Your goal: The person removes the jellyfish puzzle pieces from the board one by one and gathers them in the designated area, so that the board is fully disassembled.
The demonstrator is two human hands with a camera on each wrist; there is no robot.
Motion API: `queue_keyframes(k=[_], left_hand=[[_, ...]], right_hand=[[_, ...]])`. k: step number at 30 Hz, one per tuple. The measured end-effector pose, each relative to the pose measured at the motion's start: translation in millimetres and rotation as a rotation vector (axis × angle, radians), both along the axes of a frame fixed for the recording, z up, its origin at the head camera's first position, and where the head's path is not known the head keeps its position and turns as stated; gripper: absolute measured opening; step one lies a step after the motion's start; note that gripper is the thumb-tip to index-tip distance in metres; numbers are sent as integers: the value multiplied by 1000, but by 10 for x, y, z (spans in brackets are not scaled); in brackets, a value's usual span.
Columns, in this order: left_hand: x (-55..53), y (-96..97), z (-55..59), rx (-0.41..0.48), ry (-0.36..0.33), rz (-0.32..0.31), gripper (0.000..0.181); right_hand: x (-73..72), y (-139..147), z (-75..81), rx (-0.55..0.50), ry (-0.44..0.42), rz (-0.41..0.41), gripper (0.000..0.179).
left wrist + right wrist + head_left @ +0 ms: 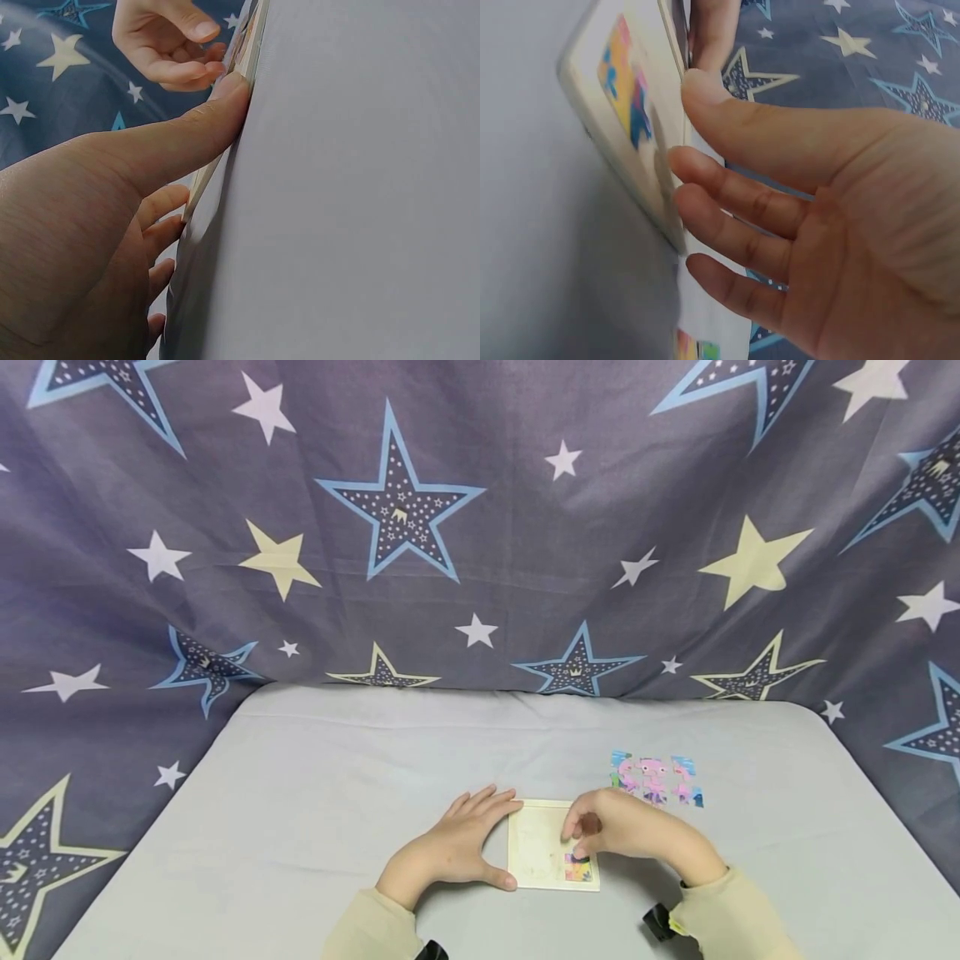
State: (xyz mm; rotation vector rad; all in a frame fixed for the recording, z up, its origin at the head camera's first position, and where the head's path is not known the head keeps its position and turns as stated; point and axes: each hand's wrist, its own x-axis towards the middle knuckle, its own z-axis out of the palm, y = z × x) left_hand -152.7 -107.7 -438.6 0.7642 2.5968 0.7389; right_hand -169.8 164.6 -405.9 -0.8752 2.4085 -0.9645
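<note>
A shallow cream puzzle tray (536, 847) lies on the table in the head view. Pink-and-yellow puzzle pieces (579, 868) sit in its lower right corner, and they also show in the right wrist view (624, 79). My left hand (465, 843) is spread along the left side of the tray, the thumb touching its near left corner and the fingers reaching its far left corner. Over the right part of the tray is my right hand (618, 827), fingers loosely bent, thumb apart from them, holding nothing in the right wrist view.
Beyond my right hand, several pink-and-blue puzzle pieces (652, 768) lie grouped on the grey tablecloth (337, 777), partly hidden by that hand. A dark curtain (510, 552) with stars hangs behind the table's far edge.
</note>
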Motion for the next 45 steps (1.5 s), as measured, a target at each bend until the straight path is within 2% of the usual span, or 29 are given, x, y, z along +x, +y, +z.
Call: queue_keyframes(k=[6,21,32,45], left_hand=[[0,3,-6,-3,2,-2,105],[2,9,-1,5,3,-5,105],[-2,0,5,7,-1,-8,106],[0,1,0,5,0,-8,106]], right_hand=[[50,-64,-12,37,18,31,20],[111,-98,-18,113,4,32,34],[127,-110,-3,143,12,32,29],[145,-128,11,160,44,32,32]])
